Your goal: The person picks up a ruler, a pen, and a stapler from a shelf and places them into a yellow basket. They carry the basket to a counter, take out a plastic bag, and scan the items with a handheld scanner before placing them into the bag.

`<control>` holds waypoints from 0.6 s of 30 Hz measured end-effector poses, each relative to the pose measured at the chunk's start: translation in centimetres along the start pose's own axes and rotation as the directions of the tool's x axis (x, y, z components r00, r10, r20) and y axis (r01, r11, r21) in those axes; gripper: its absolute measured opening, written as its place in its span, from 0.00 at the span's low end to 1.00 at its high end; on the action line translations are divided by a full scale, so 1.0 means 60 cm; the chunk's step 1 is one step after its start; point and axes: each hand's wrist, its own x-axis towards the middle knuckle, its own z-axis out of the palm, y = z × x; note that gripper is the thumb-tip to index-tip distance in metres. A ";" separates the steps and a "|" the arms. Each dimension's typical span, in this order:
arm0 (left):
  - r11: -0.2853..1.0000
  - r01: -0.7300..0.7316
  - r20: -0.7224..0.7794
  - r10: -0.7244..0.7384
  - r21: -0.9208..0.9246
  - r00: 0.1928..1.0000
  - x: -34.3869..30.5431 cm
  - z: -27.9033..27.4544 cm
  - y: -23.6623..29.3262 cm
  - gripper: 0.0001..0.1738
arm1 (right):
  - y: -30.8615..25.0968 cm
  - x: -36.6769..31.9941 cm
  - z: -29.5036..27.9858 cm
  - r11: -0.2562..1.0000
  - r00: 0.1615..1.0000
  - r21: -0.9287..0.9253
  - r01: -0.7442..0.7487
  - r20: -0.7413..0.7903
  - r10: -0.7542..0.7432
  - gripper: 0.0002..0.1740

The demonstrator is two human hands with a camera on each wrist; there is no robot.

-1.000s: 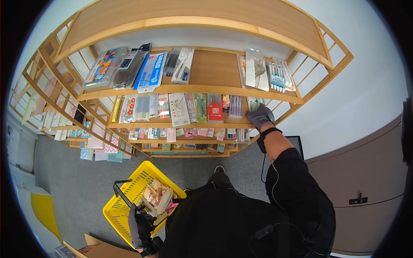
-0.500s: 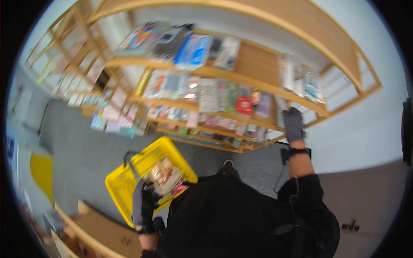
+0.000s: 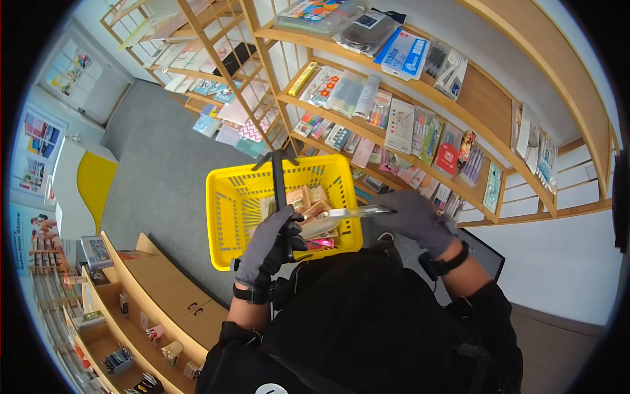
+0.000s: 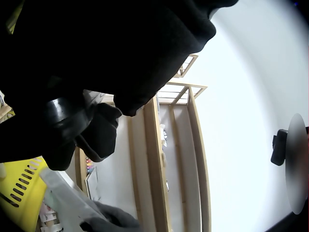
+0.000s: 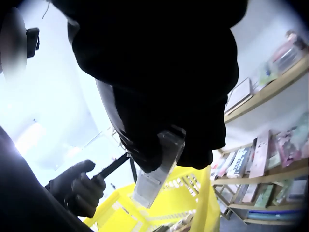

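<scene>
In the head view my gloved left hand point(image 3: 266, 246) grips the black handle point(image 3: 279, 180) of a yellow shopping basket point(image 3: 220, 217). Over the basket's right side, my gloved right hand point(image 3: 417, 220) pinches a slim clear plastic pack point(image 3: 361, 211) by one end. Its free end points left, above the goods inside. Seen from the right wrist, the pack point(image 5: 149, 186) is a long, flat, see-through case, pale inside; the fingers hide its upper part. Several wrapped items lie in the basket, among them a pinkish-brown pack point(image 3: 298, 199) and a bright pink one point(image 3: 320, 243).
A wooden shelf unit point(image 3: 482, 98) with packs of pens and stationery slopes along the upper right. Another rack point(image 3: 216, 62) with paper goods stands behind it. At lower left is a low wooden shelf point(image 3: 147, 282) with small boxes and pen holders. Grey floor point(image 3: 154, 164) lies left of the basket.
My right hand has left the right end of the shelf with a clear pack and come over the basket. The basket has risen toward me, and the view has turned left.
</scene>
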 end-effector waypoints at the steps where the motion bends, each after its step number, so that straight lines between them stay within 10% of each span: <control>1: 1.000 0.007 0.007 -0.007 0.030 1.000 -0.001 0.003 0.002 0.21 | -0.009 0.021 0.021 1.000 1.000 0.003 0.003 -0.001 -0.003 0.20; 10: 0.988 0.004 0.085 -0.017 0.157 0.996 -0.021 0.024 0.013 0.19 | 0.027 0.154 0.193 0.808 0.972 -0.549 0.216 0.197 -0.126 0.19; 15: 0.991 -0.010 0.139 -0.008 0.130 0.990 0.000 0.026 0.002 0.21 | 0.002 0.117 0.140 0.846 0.958 -0.500 0.186 0.284 -0.043 0.19; 18: 0.997 0.002 0.111 -0.010 0.072 0.994 0.026 0.050 0.003 0.22 | 0.030 0.077 0.050 0.942 0.985 -0.288 0.173 0.028 -0.172 0.20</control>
